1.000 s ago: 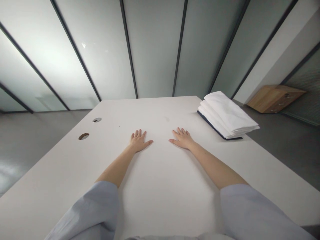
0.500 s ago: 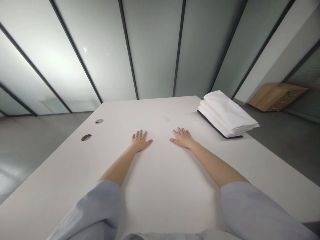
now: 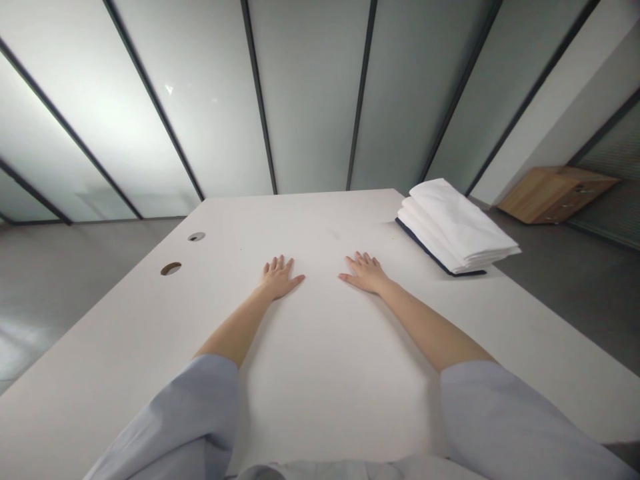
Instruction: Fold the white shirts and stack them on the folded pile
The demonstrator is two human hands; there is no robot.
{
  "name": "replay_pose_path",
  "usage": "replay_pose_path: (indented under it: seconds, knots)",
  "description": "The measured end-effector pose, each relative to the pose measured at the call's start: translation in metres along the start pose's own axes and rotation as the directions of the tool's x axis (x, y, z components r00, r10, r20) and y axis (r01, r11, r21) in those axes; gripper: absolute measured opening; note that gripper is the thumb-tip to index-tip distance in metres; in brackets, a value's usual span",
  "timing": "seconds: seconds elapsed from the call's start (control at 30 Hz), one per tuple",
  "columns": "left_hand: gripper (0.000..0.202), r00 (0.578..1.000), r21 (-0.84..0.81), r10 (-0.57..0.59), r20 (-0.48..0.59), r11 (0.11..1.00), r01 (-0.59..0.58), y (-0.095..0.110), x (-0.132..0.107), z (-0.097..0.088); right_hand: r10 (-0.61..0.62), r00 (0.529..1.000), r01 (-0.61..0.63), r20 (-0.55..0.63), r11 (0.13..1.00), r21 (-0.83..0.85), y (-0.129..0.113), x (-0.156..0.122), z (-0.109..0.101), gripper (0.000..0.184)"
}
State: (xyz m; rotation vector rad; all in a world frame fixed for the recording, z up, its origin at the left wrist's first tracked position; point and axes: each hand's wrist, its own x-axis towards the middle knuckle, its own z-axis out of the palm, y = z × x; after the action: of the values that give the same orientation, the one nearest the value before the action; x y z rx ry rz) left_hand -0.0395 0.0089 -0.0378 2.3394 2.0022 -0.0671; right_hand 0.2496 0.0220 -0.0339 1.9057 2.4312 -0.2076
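Note:
My left hand (image 3: 278, 279) lies palm down on the white table (image 3: 320, 360), its fingers spread and nothing in it. Across a short gap, my right hand (image 3: 366, 273) rests the same way, fingers apart and flat on the tabletop. To the right of my right hand, and not touched by it, sits a stack of folded white cloth (image 3: 455, 223). Beneath that stack a dark navy layer (image 3: 425, 250) shows along its near left edge.
Two round holes pierce the table's left side: an open one (image 3: 171, 269) and one with a grey cover (image 3: 197, 237). Frosted glass panels (image 3: 310, 93) with dark frames stand behind the table. A wooden cabinet (image 3: 555, 193) is on the floor at the far right.
The view has tilted very slightly. Both hands stay flat on the table, and the folded cloth has not moved.

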Motion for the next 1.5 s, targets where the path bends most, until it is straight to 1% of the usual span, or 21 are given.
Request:
replay_pose_path:
  seconds: [0.23,0.9,1.5]
  knots:
    - [0.087,1.0,0.001,-0.005,-0.001,1.0,0.005,0.001,-0.0021,-0.0015,-0.019,1.0,0.019,-0.014,1.0,-0.008,0.0011,0.0002,0.0012,0.091]
    - [0.087,1.0,-0.018,-0.004,-0.002,1.0,0.004,0.0012,-0.0038,-0.0047,-0.007,1.0,0.007,-0.015,1.0,0.003,0.0006,0.0007,0.0,0.089]
    - [0.089,1.0,-0.006,-0.002,0.008,1.0,0.002,-0.001,-0.0013,-0.0034,-0.02,0.998,0.021,-0.057,1.0,0.012,0.0025,0.0022,0.0024,0.086]
